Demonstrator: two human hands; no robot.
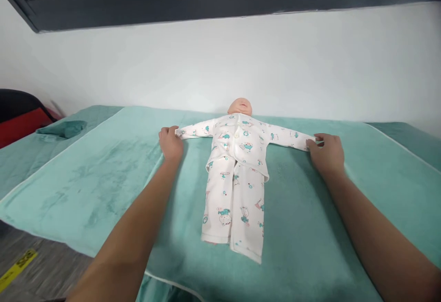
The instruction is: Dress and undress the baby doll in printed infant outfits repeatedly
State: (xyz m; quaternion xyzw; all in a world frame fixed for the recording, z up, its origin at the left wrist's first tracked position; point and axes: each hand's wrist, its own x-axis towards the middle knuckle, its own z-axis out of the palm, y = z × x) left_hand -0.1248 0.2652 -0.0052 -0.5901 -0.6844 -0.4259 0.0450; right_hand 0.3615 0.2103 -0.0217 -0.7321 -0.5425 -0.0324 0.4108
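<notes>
A baby doll (pixel 240 106) lies on its back on a green blanket (pixel 103 169), its head toward the wall. It wears a white pajama top (pixel 237 139) with small printed figures and matching pajama pants (pixel 220 201). Both sleeves are stretched out sideways. My left hand (pixel 171 143) pinches the cuff of the sleeve on the left. On the other side, my right hand (pixel 327 153) grips the end of the right-hand sleeve between thumb and fingers. The doll's hands are hidden, and its feet are covered by the long pant legs.
A white wall (pixel 172 68) runs behind the blanket, below a dark window frame (pixel 138 1). At the far left stands a red and black object (pixel 24 120). Yellow tape (pixel 17 270) marks the grey floor at lower left.
</notes>
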